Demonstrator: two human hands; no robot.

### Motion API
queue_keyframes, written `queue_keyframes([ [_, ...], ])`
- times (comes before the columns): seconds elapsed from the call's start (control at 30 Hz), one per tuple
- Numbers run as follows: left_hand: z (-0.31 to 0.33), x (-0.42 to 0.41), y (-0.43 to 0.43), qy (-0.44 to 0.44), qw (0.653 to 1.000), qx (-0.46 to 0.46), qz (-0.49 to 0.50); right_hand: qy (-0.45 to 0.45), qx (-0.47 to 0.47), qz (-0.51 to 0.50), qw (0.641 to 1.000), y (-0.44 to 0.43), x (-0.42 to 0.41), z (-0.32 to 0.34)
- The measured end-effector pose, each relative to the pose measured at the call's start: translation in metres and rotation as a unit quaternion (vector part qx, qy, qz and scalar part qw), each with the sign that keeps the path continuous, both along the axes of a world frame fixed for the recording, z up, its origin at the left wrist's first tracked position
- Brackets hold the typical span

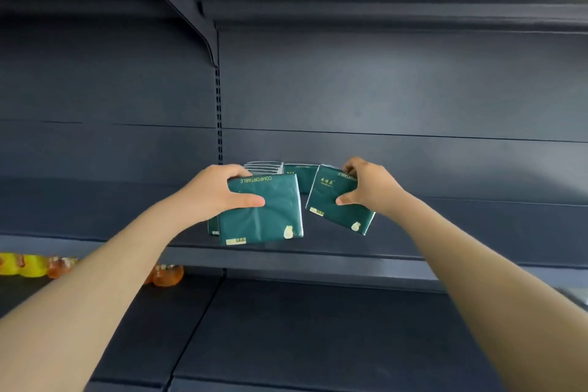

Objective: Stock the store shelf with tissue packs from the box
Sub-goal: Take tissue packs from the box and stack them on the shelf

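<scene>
Head view. At centre left of the frame the left hand (pixel 219 192) grips a flat, square, dark green plastic-wrapped tissue pack (pixel 265 216) by its upper left corner. The thumb lies across the front face and the fingers (pixel 236 172) curl over the top edge, clamped on the pack. This pack stands about upright at the front of the dark grey metal shelf (pixel 318 253), and the word COMFORTABLE reads upside down along its top. Whether its lower edge touches the shelf cannot be told. The edge of another green pack (pixel 212 227) shows just behind its lower left corner.

At centre right the right hand (pixel 370 189) pinches a second dark green tissue pack (pixel 332 205) at its right side, thumb on the front, fingers curled round the upper right corner. That pack is tilted, its lower right corner lowest, and a narrow gap separates it from the first.

Between and behind the two hands a row of green packs (pixel 300 177) stands upright toward the back of the same shelf, white edges showing at the row's left end.

A slotted metal upright (pixel 218 105) runs up the back panel above the left hand. At lower left, on the lower shelf (pixel 318 328), sit blurred yellow and orange goods (pixel 28 264).
</scene>
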State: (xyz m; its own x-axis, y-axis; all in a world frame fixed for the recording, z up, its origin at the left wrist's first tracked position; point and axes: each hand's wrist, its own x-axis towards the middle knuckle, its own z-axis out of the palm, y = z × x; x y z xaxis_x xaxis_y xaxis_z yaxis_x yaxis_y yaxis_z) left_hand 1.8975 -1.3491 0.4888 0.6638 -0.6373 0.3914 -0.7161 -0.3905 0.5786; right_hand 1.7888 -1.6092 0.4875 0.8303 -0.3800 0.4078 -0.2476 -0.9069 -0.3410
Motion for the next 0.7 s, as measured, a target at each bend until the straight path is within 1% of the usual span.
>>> queue_keyframes([
  [0.1,0.020,0.014,0.003,0.009,0.999,-0.030,-0.009,-0.003,-0.032,-0.014,0.999,-0.007,0.029,0.000],
  [0.2,0.037,0.038,0.008,-0.009,0.998,-0.058,0.000,0.000,-0.080,-0.052,0.995,-0.013,0.061,-0.004],
  [0.33,0.048,0.078,0.007,-0.010,0.992,-0.123,0.011,0.020,-0.128,-0.088,0.988,-0.020,0.111,-0.013],
  [0.47,0.047,0.114,0.000,-0.031,0.988,-0.149,0.024,0.044,-0.187,-0.101,0.976,-0.027,0.157,-0.022],
  [0.6,0.041,0.140,-0.008,-0.049,0.983,-0.177,0.025,0.052,-0.210,-0.114,0.970,-0.035,0.190,-0.030],
  [0.7,0.037,0.151,-0.014,-0.052,0.982,-0.180,0.022,0.059,-0.223,-0.120,0.966,-0.040,0.209,-0.037],
])
